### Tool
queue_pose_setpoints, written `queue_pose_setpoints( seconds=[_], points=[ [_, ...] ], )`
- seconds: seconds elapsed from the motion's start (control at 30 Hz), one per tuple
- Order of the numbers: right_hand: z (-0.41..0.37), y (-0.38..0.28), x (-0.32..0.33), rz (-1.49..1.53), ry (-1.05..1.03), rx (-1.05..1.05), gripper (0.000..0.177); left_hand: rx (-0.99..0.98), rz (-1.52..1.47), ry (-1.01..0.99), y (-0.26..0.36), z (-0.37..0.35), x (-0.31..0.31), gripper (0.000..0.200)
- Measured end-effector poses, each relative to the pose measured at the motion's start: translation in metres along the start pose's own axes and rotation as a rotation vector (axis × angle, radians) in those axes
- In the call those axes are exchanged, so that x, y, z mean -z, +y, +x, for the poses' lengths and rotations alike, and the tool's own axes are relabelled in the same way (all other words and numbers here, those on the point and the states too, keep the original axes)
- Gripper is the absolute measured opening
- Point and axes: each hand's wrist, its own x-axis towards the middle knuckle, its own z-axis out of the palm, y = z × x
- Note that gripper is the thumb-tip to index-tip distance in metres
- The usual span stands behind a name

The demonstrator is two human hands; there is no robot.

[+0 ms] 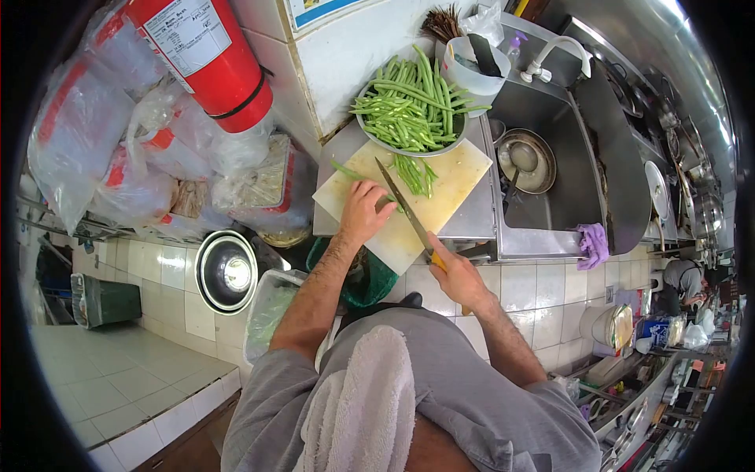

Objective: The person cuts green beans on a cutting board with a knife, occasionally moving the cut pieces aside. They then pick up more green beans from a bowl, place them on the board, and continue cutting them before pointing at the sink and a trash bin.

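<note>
On the pale cutting board [460, 177], my left hand [366, 211] is closed over a green bean [346, 170], whose end sticks out past the fingers. My right hand [458, 275] grips the yellow handle of a kitchen knife [407, 206]. Its long blade points away from me across the board, close beside my left fingertips. Cut green beans [415, 175] lie in a small pile to the right of the blade. Behind them, a round metal bowl [440, 149] is heaped with more beans, some long and some cut.
To the right is a steel sink [543, 216] with a pan [543, 161] and ladle inside. A white container [472, 75] stands behind. A green-lined bin [381, 279] sits below the board, and a fire extinguisher [200, 55] hangs at left. Another person [683, 283] stands far right.
</note>
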Motion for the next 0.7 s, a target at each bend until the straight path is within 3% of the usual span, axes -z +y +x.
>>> queue_pose_setpoints(
  seconds=[0.17, 0.23, 0.47, 0.7],
  points=[
    [0.001, -0.008, 0.006, 0.019, -0.096, -0.089, 0.07, 0.027, -0.007, -0.011, -0.004, 0.0, -0.002, 0.028],
    [-0.005, -0.004, 0.006, -0.089, 0.054, 0.058, 0.07, 0.03, -0.011, -0.014, -0.005, -0.001, -0.002, 0.029],
    [-0.025, -0.009, 0.008, -0.207, 0.04, 0.036, 0.067, -0.003, -0.005, -0.002, -0.005, 0.0, -0.004, 0.032],
    [-0.04, -0.024, 0.023, -0.311, -0.07, -0.079, 0.067, -0.024, -0.014, -0.027, -0.007, 0.001, -0.003, 0.033]
  ],
)
